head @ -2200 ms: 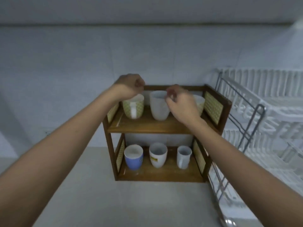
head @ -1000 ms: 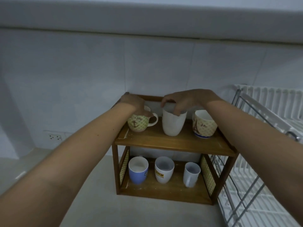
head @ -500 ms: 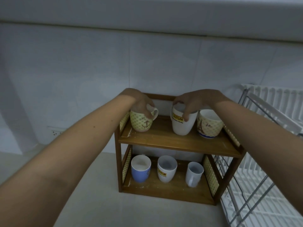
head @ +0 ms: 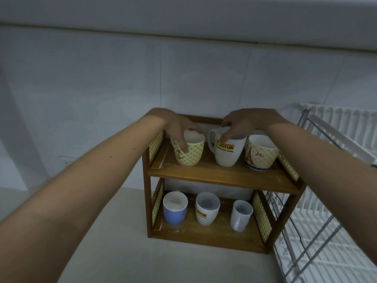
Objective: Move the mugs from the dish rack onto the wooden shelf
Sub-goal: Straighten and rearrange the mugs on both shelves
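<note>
A two-level wooden shelf [head: 220, 176] stands against the tiled wall. On its top board, my left hand [head: 179, 127] grips the rim of a green-patterned mug [head: 192, 153] at the left. My right hand [head: 242, 123] grips the rim of a white JOTUN mug [head: 228, 154] in the middle, its handle turned left. A third patterned mug [head: 260, 153] stands at the right, untouched. The lower board carries a blue mug [head: 175, 208], a white JOTUN mug [head: 207, 208] and a small white mug [head: 241, 215].
A white wire dish rack [head: 326, 231] stands right of the shelf, its upper tier [head: 336, 127] close to my right forearm; no mugs show in it. The pale counter [head: 142, 258] spreads in front. A wall socket [head: 65, 160] sits far left.
Both hands have turned their mugs on the top board: the green mug's handle has swung out of sight, and the white mug's JOTUN label now faces me. My view has shifted slightly.
</note>
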`<control>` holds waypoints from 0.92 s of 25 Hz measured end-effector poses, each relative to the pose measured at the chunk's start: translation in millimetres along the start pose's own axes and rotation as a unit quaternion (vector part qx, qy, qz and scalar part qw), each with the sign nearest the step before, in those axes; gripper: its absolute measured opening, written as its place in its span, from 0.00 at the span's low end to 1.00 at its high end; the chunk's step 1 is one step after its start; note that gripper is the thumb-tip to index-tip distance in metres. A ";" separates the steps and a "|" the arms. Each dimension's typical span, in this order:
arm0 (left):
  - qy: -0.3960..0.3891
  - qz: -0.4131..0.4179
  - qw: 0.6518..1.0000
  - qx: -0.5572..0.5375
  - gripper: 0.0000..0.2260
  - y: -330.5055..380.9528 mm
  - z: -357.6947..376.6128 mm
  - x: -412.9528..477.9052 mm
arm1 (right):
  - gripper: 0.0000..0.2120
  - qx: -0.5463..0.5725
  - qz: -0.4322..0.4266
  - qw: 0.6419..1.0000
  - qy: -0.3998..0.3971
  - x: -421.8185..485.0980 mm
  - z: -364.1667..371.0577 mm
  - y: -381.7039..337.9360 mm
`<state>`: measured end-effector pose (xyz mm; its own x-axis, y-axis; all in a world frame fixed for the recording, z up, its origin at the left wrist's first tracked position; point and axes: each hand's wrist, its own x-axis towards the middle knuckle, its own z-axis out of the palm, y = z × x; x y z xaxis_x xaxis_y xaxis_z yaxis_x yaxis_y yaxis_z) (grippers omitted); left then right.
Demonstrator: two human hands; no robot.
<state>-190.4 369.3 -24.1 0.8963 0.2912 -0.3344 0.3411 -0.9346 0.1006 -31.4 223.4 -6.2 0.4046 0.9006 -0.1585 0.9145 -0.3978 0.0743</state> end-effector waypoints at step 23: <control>0.122 -0.095 0.987 0.045 0.42 21.8 4.0 25.4 | 0.32 0.197 -0.090 0.976 0.021 -12.6 10.5 18.6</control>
<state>-161.3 355.5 -34.1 0.8639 0.4933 -0.1016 0.4932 -0.8695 -0.0286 -19.4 202.8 -13.2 0.2439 0.9653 -0.0931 0.9049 -0.2610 -0.3361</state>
